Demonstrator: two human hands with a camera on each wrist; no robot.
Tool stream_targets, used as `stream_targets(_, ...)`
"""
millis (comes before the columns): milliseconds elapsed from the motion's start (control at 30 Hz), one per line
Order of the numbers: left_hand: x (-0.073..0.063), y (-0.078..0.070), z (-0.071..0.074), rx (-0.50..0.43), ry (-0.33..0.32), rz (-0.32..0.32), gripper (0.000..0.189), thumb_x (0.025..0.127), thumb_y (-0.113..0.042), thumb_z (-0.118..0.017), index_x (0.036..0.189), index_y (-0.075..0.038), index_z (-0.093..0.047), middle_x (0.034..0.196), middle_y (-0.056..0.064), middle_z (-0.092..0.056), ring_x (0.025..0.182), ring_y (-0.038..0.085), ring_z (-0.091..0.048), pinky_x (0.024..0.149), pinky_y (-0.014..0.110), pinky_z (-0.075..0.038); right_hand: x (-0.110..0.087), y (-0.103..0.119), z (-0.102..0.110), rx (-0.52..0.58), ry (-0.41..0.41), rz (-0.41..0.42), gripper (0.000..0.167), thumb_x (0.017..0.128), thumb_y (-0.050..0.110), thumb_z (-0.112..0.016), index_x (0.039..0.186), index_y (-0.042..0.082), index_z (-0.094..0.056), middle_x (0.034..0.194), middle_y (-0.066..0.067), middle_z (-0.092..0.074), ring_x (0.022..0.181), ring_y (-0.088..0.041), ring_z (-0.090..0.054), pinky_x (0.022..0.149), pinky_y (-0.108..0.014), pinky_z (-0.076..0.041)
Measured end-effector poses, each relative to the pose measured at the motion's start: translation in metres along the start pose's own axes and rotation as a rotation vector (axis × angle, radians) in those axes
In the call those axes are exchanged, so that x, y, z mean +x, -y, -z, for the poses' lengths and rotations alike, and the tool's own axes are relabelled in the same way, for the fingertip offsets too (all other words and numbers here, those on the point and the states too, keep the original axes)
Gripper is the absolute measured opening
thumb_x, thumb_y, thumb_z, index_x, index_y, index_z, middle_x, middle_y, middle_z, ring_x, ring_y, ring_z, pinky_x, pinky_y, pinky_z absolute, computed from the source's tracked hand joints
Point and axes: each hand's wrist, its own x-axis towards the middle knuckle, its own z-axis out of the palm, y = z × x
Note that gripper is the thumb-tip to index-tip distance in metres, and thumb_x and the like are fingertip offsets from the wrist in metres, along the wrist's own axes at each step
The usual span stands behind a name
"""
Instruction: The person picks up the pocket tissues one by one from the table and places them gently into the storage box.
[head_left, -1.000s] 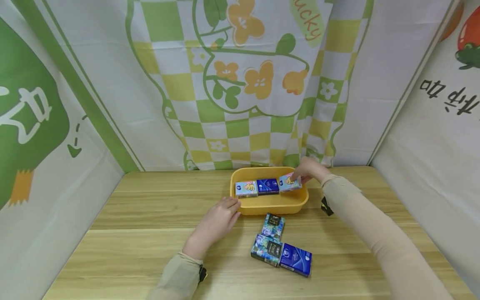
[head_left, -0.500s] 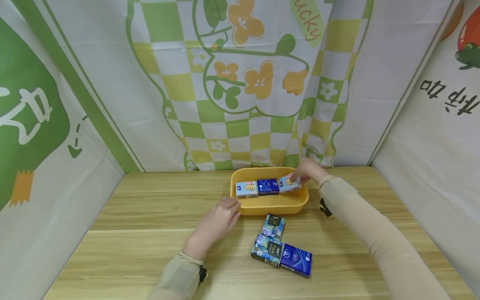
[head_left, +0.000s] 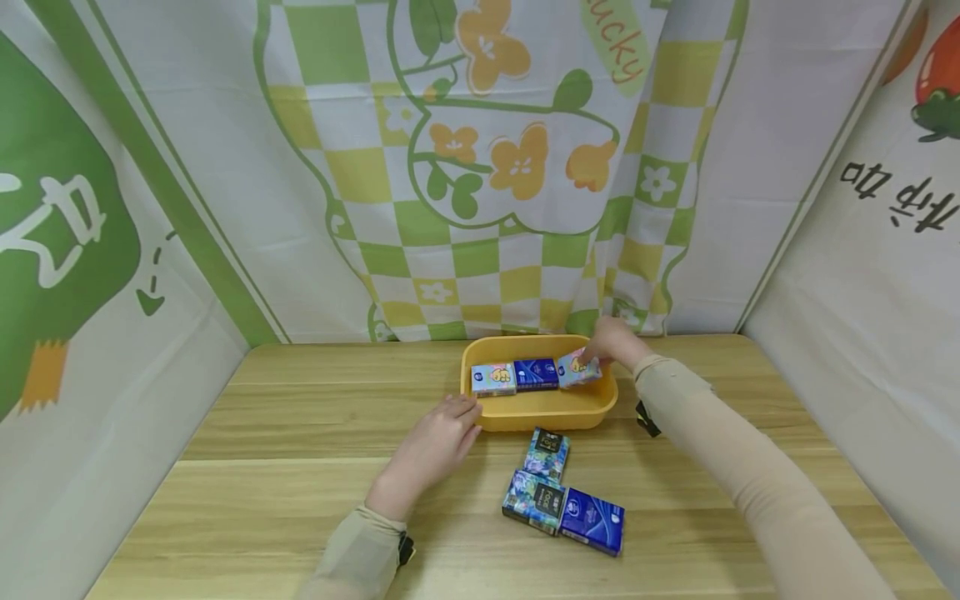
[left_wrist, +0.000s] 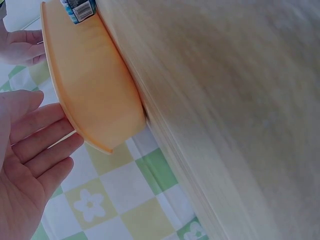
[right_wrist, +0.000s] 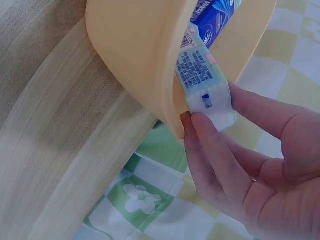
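Note:
A yellow plastic basket (head_left: 528, 418) stands at the back of the table. Inside it, a light-blue tissue pack with a cartoon print (head_left: 492, 379) and a dark-blue tissue pack (head_left: 536, 374) lie side by side. At the right end my right hand (head_left: 619, 342) pinches another light-blue cartoon tissue pack (right_wrist: 202, 80) between thumb and fingers. That pack is slightly tilted, partly over the basket wall in the right wrist view. My left hand (head_left: 438, 437) touches the basket's near left corner; its fingers (left_wrist: 47, 137) look nearly straight against the rim.
In front of the basket lie two floral tissue packs, a farther one (head_left: 547, 454) and a nearer one (head_left: 534, 500), plus a dark-blue tissue pack (head_left: 592, 520) touching the nearer one. A checked curtain (head_left: 487, 283) hangs right behind the table (head_left: 300, 450); printed cloth walls flank both sides.
My right wrist and forearm have shifted slightly left, still with the light-blue pack pinched. The left hand and the packs on the table have stayed put.

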Motion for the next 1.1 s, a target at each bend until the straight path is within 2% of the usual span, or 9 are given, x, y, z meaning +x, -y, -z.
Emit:
stream_targets(133, -0.0002, -0.0005, 0.0, 0.004, 0.004, 0.004, 0.033, 0.092, -0.018, -0.061, 0.119, 0.0, -0.064, 0.123, 0.016, -0.063, 0.117, 0.03, -0.059, 0.106, 0.042, -0.044, -0.0004, 0.0005, -0.0011, -0.02, -0.021, 0.018, 0.053, 0.075, 0.021, -0.079, 0.108, -0.012, -0.054, 0.102, -0.022, -0.059, 0.079, -0.025, -0.06, 0.068, -0.029, -0.055)
stream_targets(267, -0.0002, -0.0007, 0.0001, 0.007, 0.011, 0.008, 0.033, 0.093, -0.019, -0.06, 0.12, 0.0, -0.063, 0.124, 0.016, -0.063, 0.118, 0.03, -0.059, 0.107, 0.042, -0.044, -0.0016, 0.0013, -0.0017, -0.048, -0.048, 0.032, 0.053, 0.075, 0.022, -0.079, 0.108, -0.012, -0.055, 0.107, -0.024, -0.06, 0.086, -0.029, -0.058, 0.078, -0.035, -0.054)
stream_targets(367, -0.0002, -0.0005, 0.0001, -0.001, 0.011, 0.009, 0.033, 0.093, -0.018, -0.06, 0.12, 0.001, -0.063, 0.124, 0.017, -0.062, 0.118, 0.031, -0.058, 0.107, 0.042, -0.044, -0.0025, 0.0015, -0.0023, -0.051, -0.071, 0.043, 0.045, 0.074, 0.02, -0.079, 0.101, -0.009, -0.058, 0.104, -0.023, -0.061, 0.093, -0.032, -0.057, 0.086, -0.041, -0.053)
stream_targets(433, -0.0003, -0.0004, 0.0002, -0.009, 0.009, 0.01, 0.033, 0.093, -0.018, -0.06, 0.12, 0.001, -0.063, 0.124, 0.017, -0.062, 0.118, 0.031, -0.058, 0.107, 0.043, -0.044, -0.0035, 0.0013, -0.0029, -0.041, -0.088, 0.052, 0.038, 0.073, 0.018, -0.078, 0.094, -0.007, -0.06, 0.101, -0.022, -0.061, 0.093, -0.033, -0.056, 0.087, -0.042, -0.053)
stream_targets(567, -0.0005, -0.0007, 0.0014, -0.009, 0.009, 0.011, 0.034, 0.093, -0.019, -0.061, 0.12, 0.0, -0.063, 0.124, 0.016, -0.062, 0.118, 0.03, -0.058, 0.107, 0.042, -0.043, -0.0049, 0.0012, -0.0044, -0.04, -0.124, 0.062, 0.027, 0.071, 0.015, -0.079, 0.082, -0.002, -0.061, 0.09, -0.017, -0.063, 0.082, -0.028, -0.056, 0.075, -0.037, -0.055)
stream_targets(667, -0.0006, -0.0011, 0.0022, -0.003, 0.016, 0.014, 0.034, 0.093, -0.019, -0.06, 0.121, -0.001, -0.063, 0.125, 0.016, -0.062, 0.119, 0.029, -0.058, 0.107, 0.041, -0.043, -0.0058, 0.0019, -0.0052, -0.058, -0.138, 0.049, 0.028, 0.071, 0.018, -0.08, 0.08, -0.001, -0.061, 0.084, -0.014, -0.063, 0.074, -0.025, -0.056, 0.062, -0.031, -0.053)
stream_targets(767, -0.0005, -0.001, 0.0019, -0.008, 0.018, 0.013, 0.034, 0.093, -0.019, -0.06, 0.121, 0.0, -0.062, 0.125, 0.017, -0.062, 0.119, 0.03, -0.058, 0.107, 0.043, -0.043, -0.0068, 0.0028, -0.0053, -0.074, -0.14, 0.03, 0.03, 0.073, 0.021, -0.08, 0.082, 0.0, -0.062, 0.082, -0.013, -0.062, 0.071, -0.023, -0.057, 0.053, -0.028, -0.05)
stream_targets(933, -0.0004, -0.0011, 0.002, -0.002, 0.022, 0.01, 0.034, 0.093, -0.019, -0.06, 0.121, 0.001, -0.062, 0.125, 0.017, -0.062, 0.119, 0.03, -0.058, 0.108, 0.042, -0.043, -0.0076, 0.0032, -0.005, -0.087, -0.14, 0.003, 0.032, 0.073, 0.024, -0.081, 0.085, 0.001, -0.062, 0.083, -0.013, -0.063, 0.071, -0.023, -0.058, 0.051, -0.027, -0.049)
stream_targets(1100, -0.0008, -0.0016, 0.0026, -0.002, 0.025, 0.013, 0.034, 0.093, -0.019, -0.06, 0.121, 0.0, -0.063, 0.125, 0.017, -0.062, 0.118, 0.03, -0.058, 0.108, 0.041, -0.042, -0.0065, 0.0035, -0.0059, -0.117, -0.169, -0.01, 0.037, 0.071, 0.027, -0.082, 0.088, 0.0, -0.064, 0.092, -0.016, -0.065, 0.075, -0.025, -0.06, 0.052, -0.03, -0.052)
